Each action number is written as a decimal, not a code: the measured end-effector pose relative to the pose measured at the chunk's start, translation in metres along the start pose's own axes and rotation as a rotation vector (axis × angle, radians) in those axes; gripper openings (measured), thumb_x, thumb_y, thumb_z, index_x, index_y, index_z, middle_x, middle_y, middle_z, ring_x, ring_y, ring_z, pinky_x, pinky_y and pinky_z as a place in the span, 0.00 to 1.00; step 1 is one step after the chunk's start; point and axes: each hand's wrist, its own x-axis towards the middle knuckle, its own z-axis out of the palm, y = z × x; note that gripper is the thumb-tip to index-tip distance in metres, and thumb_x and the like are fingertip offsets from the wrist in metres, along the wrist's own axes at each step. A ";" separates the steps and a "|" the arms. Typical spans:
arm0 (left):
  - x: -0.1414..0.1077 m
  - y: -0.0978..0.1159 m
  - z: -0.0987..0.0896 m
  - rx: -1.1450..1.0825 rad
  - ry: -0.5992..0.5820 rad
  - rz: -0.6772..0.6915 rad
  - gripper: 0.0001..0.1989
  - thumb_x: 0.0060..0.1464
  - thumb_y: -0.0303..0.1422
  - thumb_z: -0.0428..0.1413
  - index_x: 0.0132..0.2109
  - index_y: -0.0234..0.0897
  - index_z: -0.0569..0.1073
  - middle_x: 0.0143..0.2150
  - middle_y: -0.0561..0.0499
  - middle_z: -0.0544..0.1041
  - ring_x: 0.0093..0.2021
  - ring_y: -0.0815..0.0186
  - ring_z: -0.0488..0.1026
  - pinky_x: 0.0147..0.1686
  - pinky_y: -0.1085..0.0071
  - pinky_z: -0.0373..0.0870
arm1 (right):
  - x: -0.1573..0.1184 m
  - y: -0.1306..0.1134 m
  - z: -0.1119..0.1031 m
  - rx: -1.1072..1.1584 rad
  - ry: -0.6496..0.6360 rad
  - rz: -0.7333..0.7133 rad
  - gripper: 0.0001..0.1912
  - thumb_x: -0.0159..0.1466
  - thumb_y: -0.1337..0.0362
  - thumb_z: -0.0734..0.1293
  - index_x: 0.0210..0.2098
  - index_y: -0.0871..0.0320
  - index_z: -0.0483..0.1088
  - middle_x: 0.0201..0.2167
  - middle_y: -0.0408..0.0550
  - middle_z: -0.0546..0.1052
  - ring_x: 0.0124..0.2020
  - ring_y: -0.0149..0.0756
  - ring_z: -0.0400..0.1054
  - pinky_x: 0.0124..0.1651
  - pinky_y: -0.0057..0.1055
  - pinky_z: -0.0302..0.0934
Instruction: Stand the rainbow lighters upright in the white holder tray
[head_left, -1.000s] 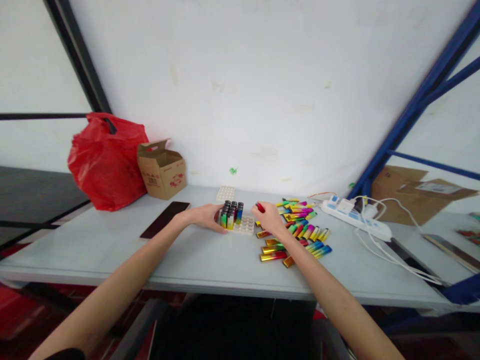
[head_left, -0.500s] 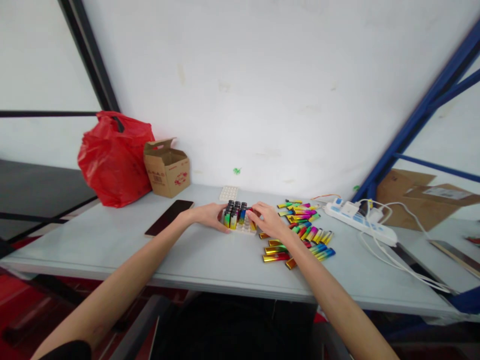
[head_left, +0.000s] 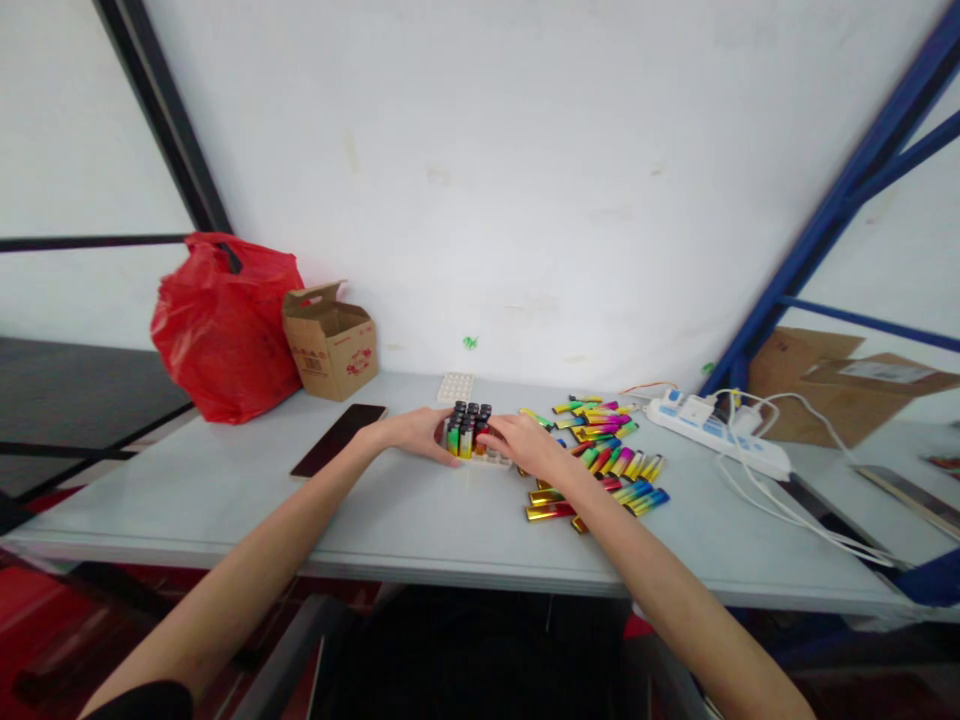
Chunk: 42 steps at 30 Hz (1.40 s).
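Observation:
Several metallic-coloured lighters (head_left: 454, 438) with black tops stand upright in a white tray (head_left: 498, 459) on the table. My left hand (head_left: 415, 432) is curved around the tray's left side, thumb at the front and fingers behind, steadying it. At the right of the standing rows, my right hand (head_left: 521, 440) pinches a red and gold lighter (head_left: 481, 438) against the group. The fingers partly cover this lighter, and its lower end is over the tray. Beside my right wrist lie several loose lighters (head_left: 619, 460) in a spread pile, partly hidden by the forearm.
A second white tray (head_left: 455, 387) lies near the wall. To the left are a dark phone (head_left: 339, 439), an open cardboard box (head_left: 334, 355) and a red plastic bag (head_left: 229, 335). A power strip (head_left: 716, 437) with white cables lies on the right.
My right hand has shifted left and inward along the tray, bringing a red and gold lighter beside the standing ones. My left hand stays around the tray's side.

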 end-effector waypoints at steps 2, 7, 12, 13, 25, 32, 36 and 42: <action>0.000 0.000 0.000 -0.008 -0.002 0.004 0.40 0.41 0.56 0.65 0.55 0.38 0.69 0.35 0.52 0.75 0.33 0.62 0.72 0.31 0.70 0.64 | 0.001 0.001 -0.005 0.005 0.002 0.008 0.18 0.72 0.51 0.64 0.36 0.58 0.74 0.33 0.50 0.79 0.33 0.35 0.71 0.40 0.29 0.57; -0.002 0.004 -0.003 -0.006 -0.018 -0.008 0.39 0.41 0.58 0.65 0.54 0.38 0.68 0.36 0.52 0.75 0.34 0.62 0.72 0.31 0.70 0.64 | -0.015 0.039 -0.026 0.009 0.077 0.082 0.18 0.75 0.57 0.58 0.39 0.58 0.75 0.34 0.49 0.79 0.36 0.36 0.72 0.44 0.30 0.61; -0.003 0.009 -0.007 0.037 -0.037 -0.037 0.37 0.41 0.59 0.64 0.50 0.38 0.69 0.36 0.51 0.75 0.35 0.60 0.73 0.32 0.69 0.65 | -0.037 0.090 -0.026 -0.050 0.065 0.168 0.13 0.69 0.63 0.68 0.51 0.58 0.76 0.50 0.55 0.79 0.52 0.43 0.72 0.58 0.37 0.61; -0.003 0.009 -0.007 0.039 -0.036 -0.037 0.37 0.41 0.59 0.64 0.50 0.38 0.68 0.36 0.51 0.75 0.35 0.60 0.73 0.31 0.69 0.65 | -0.038 0.095 -0.022 -0.051 0.044 0.175 0.14 0.68 0.63 0.69 0.52 0.58 0.76 0.52 0.56 0.78 0.54 0.44 0.71 0.60 0.38 0.61; -0.002 0.003 -0.002 0.013 -0.013 -0.022 0.38 0.40 0.60 0.64 0.50 0.37 0.69 0.37 0.50 0.76 0.35 0.59 0.73 0.31 0.68 0.66 | -0.024 0.095 -0.009 -0.019 0.109 0.294 0.12 0.64 0.73 0.67 0.46 0.60 0.77 0.45 0.54 0.77 0.48 0.40 0.72 0.57 0.36 0.62; -0.005 0.006 -0.004 0.004 -0.012 -0.018 0.39 0.42 0.60 0.63 0.52 0.38 0.69 0.37 0.50 0.77 0.35 0.59 0.73 0.31 0.68 0.66 | -0.015 0.082 -0.016 0.854 0.517 0.451 0.18 0.57 0.58 0.74 0.46 0.57 0.76 0.37 0.45 0.77 0.30 0.31 0.68 0.39 0.32 0.66; -0.006 0.007 -0.005 0.009 -0.009 -0.021 0.38 0.41 0.58 0.64 0.53 0.37 0.70 0.37 0.50 0.77 0.35 0.59 0.73 0.31 0.69 0.65 | -0.009 0.065 -0.016 1.289 0.607 0.480 0.22 0.52 0.50 0.78 0.40 0.56 0.77 0.37 0.45 0.77 0.36 0.32 0.70 0.38 0.28 0.66; -0.003 0.003 -0.002 0.008 -0.007 -0.025 0.38 0.41 0.58 0.65 0.52 0.37 0.70 0.39 0.50 0.77 0.36 0.59 0.73 0.32 0.69 0.66 | -0.009 0.043 -0.018 1.437 0.466 0.464 0.23 0.57 0.41 0.73 0.39 0.53 0.69 0.30 0.41 0.75 0.24 0.28 0.66 0.27 0.26 0.63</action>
